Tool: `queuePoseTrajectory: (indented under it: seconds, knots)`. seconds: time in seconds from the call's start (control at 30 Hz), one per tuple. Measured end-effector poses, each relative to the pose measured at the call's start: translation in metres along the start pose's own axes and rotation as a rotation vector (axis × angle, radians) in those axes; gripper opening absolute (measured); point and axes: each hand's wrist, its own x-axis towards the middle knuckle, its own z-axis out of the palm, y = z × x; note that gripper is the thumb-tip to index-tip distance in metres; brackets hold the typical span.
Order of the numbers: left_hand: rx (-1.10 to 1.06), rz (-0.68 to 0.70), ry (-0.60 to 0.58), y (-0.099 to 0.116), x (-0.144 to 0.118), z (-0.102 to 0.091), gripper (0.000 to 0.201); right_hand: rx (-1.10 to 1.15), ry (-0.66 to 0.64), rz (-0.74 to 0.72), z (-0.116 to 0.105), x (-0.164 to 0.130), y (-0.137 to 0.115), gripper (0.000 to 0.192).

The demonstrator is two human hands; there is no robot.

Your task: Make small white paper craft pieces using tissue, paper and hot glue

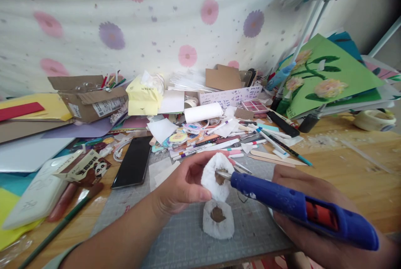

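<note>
- Head view, lower centre of the frame: the left hand point(181, 185) pinches a white paper flower piece point(217, 177) between thumb and fingers, holding it up just above the grey cutting mat point(188, 227).
- Lower right: the right hand point(310, 214) is wrapped around a blue glue gun point(300, 208) with an orange trigger; its metal nozzle touches the brown centre of the held piece.
- Directly below the held piece, a second white flower piece point(218, 219) with a brown centre lies flat on the mat.
- Left of centre: a black phone point(133, 162) lies face up on the tabletop point(360, 168), beside a small carton with a panda drawing point(86, 168); its printing is too small to read.
- Upper left: an open cardboard box point(89, 97) carries a white shipping label, the text illegible.
- Upper centre: a yellow tissue pack point(144, 95) bears small dark print I cannot read; to its right a white strip with handwritten lines point(232, 95), also unreadable.
- Centre: white marker pens point(203, 148) with printed barrels lie among stickers and paper scraps; wording blurred.
- Upper right: a green card with painted flowers point(328, 72) leans over a roll of tape point(374, 119).
- Top of the frame: a white cloth with pink and purple flowers point(156, 22) hangs behind.
</note>
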Motion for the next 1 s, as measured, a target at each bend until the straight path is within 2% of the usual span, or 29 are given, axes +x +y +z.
queuePoseTrajectory:
  seconds: [0.37,0.77,1.0]
  knots:
    - [-0.022,-0.004,-0.003,0.0005,-0.0009,-0.0002,0.065,0.005,-0.04,-0.019,0.0003,-0.0019,-0.0003,0.011]
    - [-0.01,-0.017,0.027,0.0015,0.0,-0.0026,0.065,0.103,-0.102,0.084,0.0019,-0.0024,0.0014,0.009]
    - [0.179,0.076,0.061,0.0061,0.0016,-0.0084,0.061,0.104,-0.168,0.102,-0.0011,-0.0021,0.002,0.016]
